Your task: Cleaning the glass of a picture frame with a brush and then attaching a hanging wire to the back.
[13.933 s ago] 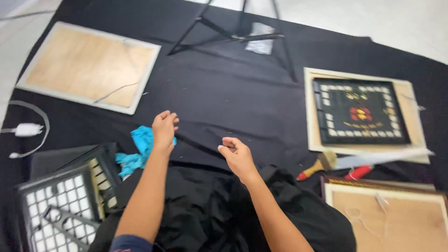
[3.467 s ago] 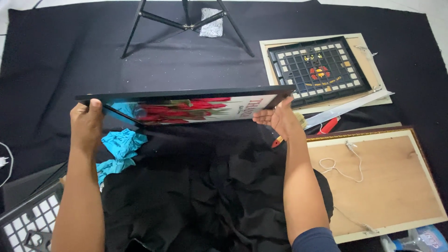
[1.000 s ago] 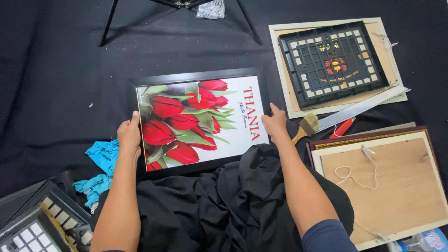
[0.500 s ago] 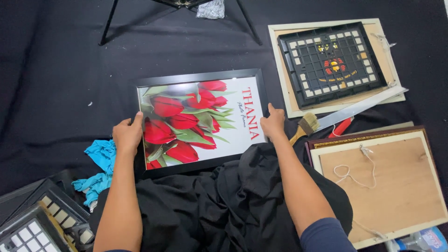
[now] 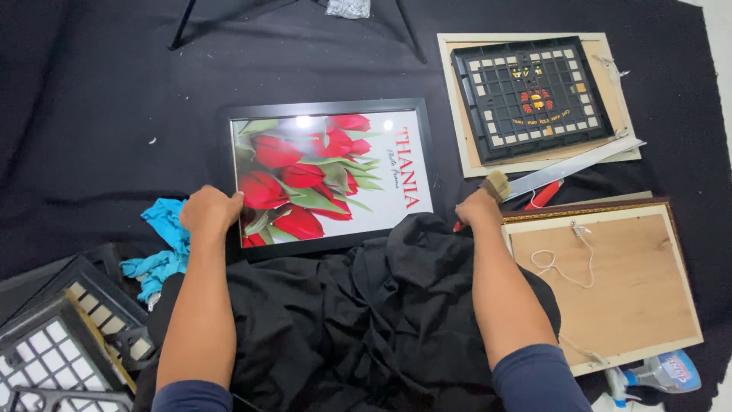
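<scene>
A black-framed picture of red tulips (image 5: 329, 177) is lying face up near the middle of the black cloth (image 5: 114, 114) that is covering the floor; its glass is catching two small glints of light along the top. The left hand (image 5: 210, 215) is resting at the frame's lower left corner, fingers curled over the frame's edge and gripping it. The right hand (image 5: 478, 209) is sitting just off the frame's lower right corner, knuckles up and fingers tucked under, closing around the handle of a paintbrush (image 5: 497, 185) whose bristles are showing just above it; whether it is fully gripping the brush cannot be told. A bunched black fabric (image 5: 366, 305) is lying between the forearms, overlapping the frame's bottom edge. A crumpled blue rag (image 5: 162, 243) is lying just left of the left hand. Toward the cloth's upper right corner a dark lattice frame (image 5: 534, 95) is resting on a pale board; below it a long metal ruler (image 5: 579, 164) is lying slantwise; a frame turned face down, showing its wooden backing and hanging cord (image 5: 602, 278), is occupying the right edge; a spray bottle (image 5: 663, 374) is lying at the lower right corner.
</scene>
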